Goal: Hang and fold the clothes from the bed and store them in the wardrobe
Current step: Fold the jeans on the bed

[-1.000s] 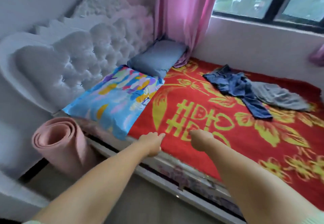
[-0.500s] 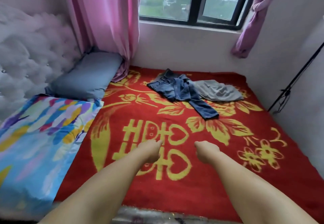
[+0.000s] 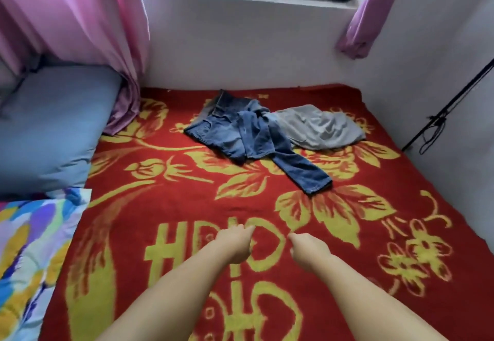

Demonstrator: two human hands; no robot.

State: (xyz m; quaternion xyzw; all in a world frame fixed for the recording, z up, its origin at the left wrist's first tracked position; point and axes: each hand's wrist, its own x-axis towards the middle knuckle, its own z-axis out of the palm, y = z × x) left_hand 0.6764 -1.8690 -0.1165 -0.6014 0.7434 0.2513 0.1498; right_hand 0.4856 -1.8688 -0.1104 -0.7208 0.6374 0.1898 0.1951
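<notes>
Crumpled blue jeans point(image 3: 248, 135) lie on the far half of the bed, one leg stretched toward me. A grey garment point(image 3: 318, 127) lies bunched beside them on the right, partly under the jeans. The bed is covered by a red blanket point(image 3: 187, 196) with yellow flowers and characters. My left hand point(image 3: 235, 241) and my right hand point(image 3: 307, 249) reach out over the blanket's middle, side by side, fingers curled, holding nothing. Both hands are well short of the clothes.
A grey-blue pillow point(image 3: 53, 127) and a colourful pillow point(image 3: 29, 255) lie at the left. A pink curtain point(image 3: 80, 20) hangs at the back left, a purple one point(image 3: 369, 12) at the back right. White walls bound the bed; a black cord point(image 3: 438, 124) hangs at the right.
My view has swung right from the headboard to the window side and moved closer over the bed. Both arms have stretched farther over the blanket toward the clothes.
</notes>
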